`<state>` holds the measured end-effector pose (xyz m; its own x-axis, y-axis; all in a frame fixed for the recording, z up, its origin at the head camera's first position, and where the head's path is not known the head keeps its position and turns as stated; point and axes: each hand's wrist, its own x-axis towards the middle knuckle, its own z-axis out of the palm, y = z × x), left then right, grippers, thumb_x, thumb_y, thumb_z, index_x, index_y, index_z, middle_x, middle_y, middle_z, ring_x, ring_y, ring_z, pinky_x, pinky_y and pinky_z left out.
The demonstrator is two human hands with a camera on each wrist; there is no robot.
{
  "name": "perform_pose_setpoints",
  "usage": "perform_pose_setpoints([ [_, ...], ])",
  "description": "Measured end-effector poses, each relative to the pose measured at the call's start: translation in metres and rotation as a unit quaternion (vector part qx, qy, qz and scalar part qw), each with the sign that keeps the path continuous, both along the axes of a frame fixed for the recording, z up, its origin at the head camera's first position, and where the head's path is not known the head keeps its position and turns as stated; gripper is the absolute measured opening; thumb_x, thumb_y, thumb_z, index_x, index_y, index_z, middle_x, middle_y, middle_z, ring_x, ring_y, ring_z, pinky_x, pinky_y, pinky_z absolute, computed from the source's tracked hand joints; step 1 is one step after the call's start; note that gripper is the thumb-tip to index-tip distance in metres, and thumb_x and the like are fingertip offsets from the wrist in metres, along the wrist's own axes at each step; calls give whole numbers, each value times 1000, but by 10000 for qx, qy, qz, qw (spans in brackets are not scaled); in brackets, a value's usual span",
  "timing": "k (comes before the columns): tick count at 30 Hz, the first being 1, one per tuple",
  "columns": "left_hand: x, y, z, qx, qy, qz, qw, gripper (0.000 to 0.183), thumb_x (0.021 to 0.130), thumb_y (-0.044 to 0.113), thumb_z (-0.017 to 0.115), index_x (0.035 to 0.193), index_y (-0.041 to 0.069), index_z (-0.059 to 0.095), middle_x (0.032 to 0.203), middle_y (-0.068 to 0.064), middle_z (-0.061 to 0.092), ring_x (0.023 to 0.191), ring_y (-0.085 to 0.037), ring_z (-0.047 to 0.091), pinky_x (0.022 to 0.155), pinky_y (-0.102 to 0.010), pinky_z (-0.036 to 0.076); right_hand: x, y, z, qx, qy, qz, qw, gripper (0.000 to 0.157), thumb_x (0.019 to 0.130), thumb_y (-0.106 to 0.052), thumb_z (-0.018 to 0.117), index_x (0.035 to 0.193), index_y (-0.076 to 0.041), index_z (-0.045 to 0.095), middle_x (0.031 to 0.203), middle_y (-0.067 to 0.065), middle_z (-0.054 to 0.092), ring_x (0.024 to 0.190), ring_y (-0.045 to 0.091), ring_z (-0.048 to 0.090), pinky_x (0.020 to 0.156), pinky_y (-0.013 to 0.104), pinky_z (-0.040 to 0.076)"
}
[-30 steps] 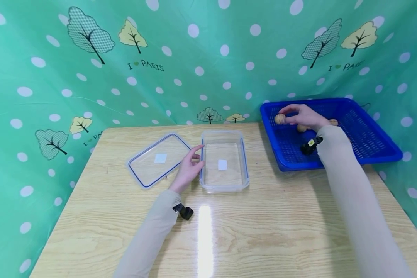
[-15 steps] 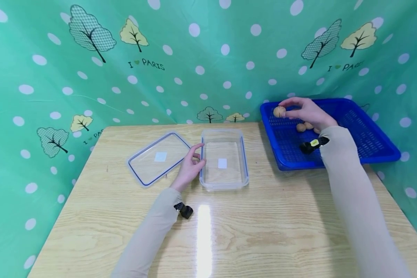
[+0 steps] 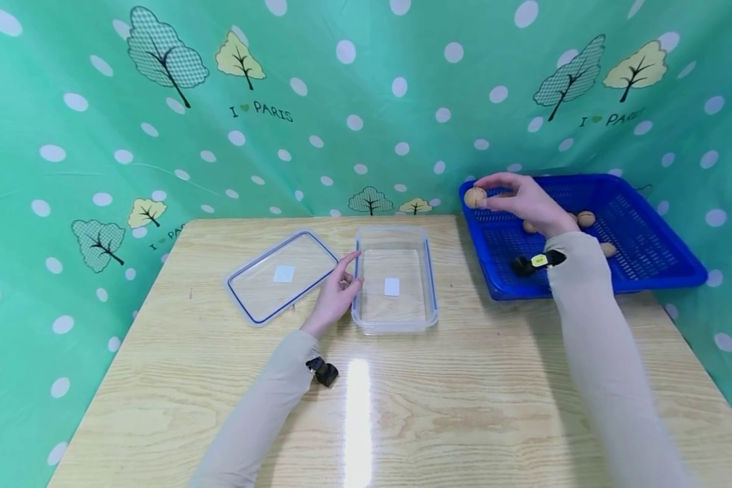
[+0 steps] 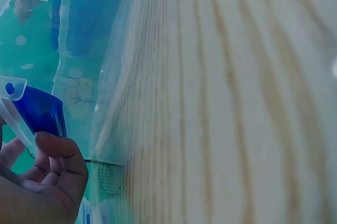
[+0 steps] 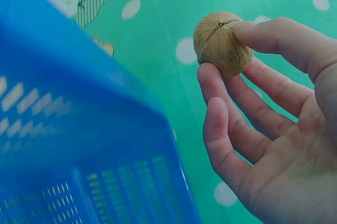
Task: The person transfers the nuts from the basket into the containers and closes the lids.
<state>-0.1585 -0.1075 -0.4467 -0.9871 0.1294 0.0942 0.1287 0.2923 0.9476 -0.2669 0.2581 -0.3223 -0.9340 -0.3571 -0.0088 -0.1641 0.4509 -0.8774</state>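
Note:
Thumb and fingertips of my right hand [image 3: 527,203] pinch a walnut [image 3: 475,197] over the far left corner of the blue plastic basket [image 3: 494,288]. In the right wrist view the round tan walnut [image 5: 221,44] shows its seam clearly. More walnuts [image 3: 585,218] lie in the basket, some hidden by the hand. My left hand [image 3: 334,297] holds the left rim of a clear plastic food container [image 3: 396,325], its thumb and index finger at the edge. In the left wrist view the hand [image 4: 50,182] has bent fingers, and its thumb meets a blue part.
A clear rectangular lid [image 3: 280,276] with a blue seal lies slantwise left of the container. Both stand on a wooden table [image 3: 451,400]. A green patterned cloth [image 3: 317,95] hangs behind the table and at its sides.
My right hand has lifted the walnut slightly, then carried it left toward the basket's left rim. Walnuts behind the hand have come into view. The left hand keeps its place on the container.

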Motion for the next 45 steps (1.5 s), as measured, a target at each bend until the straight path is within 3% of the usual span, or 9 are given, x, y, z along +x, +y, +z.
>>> perform_pose_setpoints([
  [8,-1,-1,-1,-154,368,-220,9990,53,99,4,51,149,12,36,80,-10,52,61,-15,46,55,-24,40,2,-28,-5,-92,-76,56,9999,45,93,-19,66,134,-4,53,139,8,45,109,21,56,100,46,37],
  [15,16,2,37,40,117,-301,9995,52,97,-2,51,147,0,36,81,-18,52,61,-16,45,56,-22,40,0,-49,-12,45,29,233,9997,44,93,-19,67,132,-4,55,132,9,49,112,28,53,98,46,39],
  [17,16,2,37,39,55,-260,9996,52,97,-1,52,147,1,36,82,-18,53,61,-16,45,56,-22,40,0,-55,-13,52,56,287,9996,43,93,-19,67,132,-4,56,131,9,50,112,27,53,96,46,39],
  [19,14,2,34,47,41,-224,9997,53,97,-1,52,147,3,36,83,-18,53,61,-15,45,56,-22,40,-2,-62,-15,61,15,352,9994,42,93,-19,66,132,-5,56,131,10,50,110,28,53,95,47,40],
  [27,0,2,2,-37,200,43,9998,52,98,5,55,147,13,40,79,-9,54,55,-12,42,51,-21,38,-3,-97,-21,-37,-194,677,9975,40,92,-12,65,130,-5,57,130,12,53,113,29,55,96,47,41],
  [32,1,3,0,-91,210,165,9996,52,98,7,55,147,16,42,78,-6,54,54,-11,43,51,-21,39,-2,-116,-26,-190,-187,754,9968,40,90,-12,67,128,-4,59,127,12,55,109,29,57,97,46,41],
  [45,1,5,-2,99,269,355,9990,52,96,1,55,146,8,42,78,-8,52,54,-9,41,51,-20,37,0,-151,-46,-427,-366,916,9942,41,88,-8,68,128,-1,59,125,14,57,110,29,56,94,41,43],
])
